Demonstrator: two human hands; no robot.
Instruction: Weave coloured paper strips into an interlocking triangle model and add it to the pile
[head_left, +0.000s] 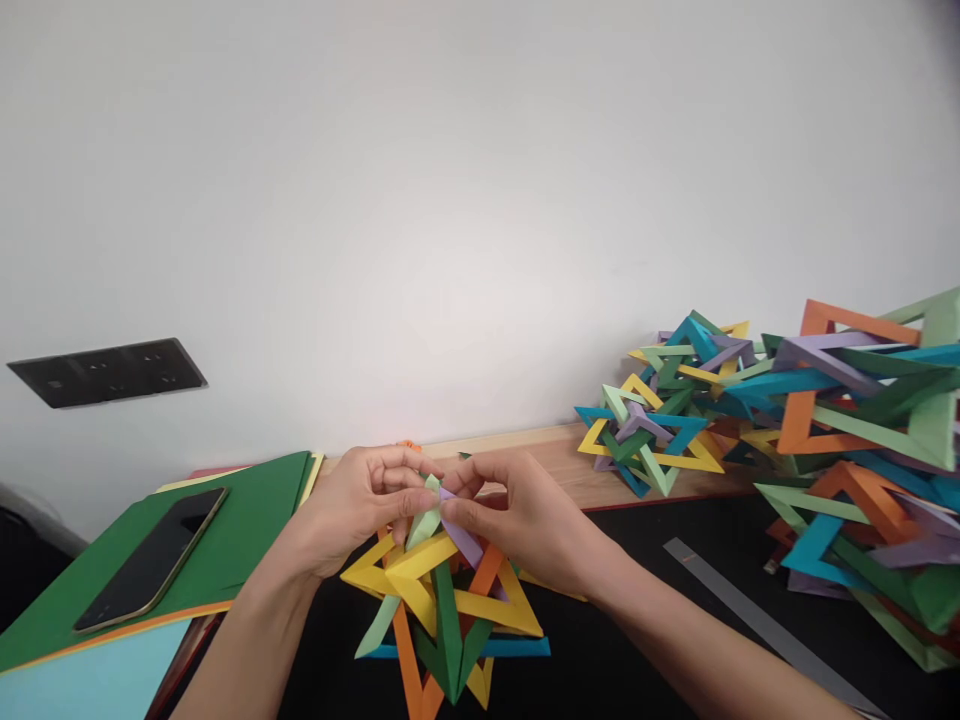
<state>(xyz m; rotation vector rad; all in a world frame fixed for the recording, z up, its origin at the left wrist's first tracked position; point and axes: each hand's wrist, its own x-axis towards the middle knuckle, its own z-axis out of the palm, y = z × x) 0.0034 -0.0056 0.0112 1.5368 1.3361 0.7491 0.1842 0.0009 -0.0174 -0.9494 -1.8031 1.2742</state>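
A many-coloured folded paper star [446, 610] of interlocked triangular frames stands on the dark table in front of me. My left hand [360, 500] pinches its top from the left, at a light green strip. My right hand [525, 515] pinches the top from the right, fingers closed on a purple strip. Both hands meet over the same tip of the star.
Stacked coloured paper sheets [247, 520] lie at the left with a black phone [154, 555] on them. Several finished paper stars [660, 410] and larger ones [870, 450] pile up at the right. A grey ruler [757, 620] lies on the table. A dark wall socket plate [109, 372] sits on the white wall.
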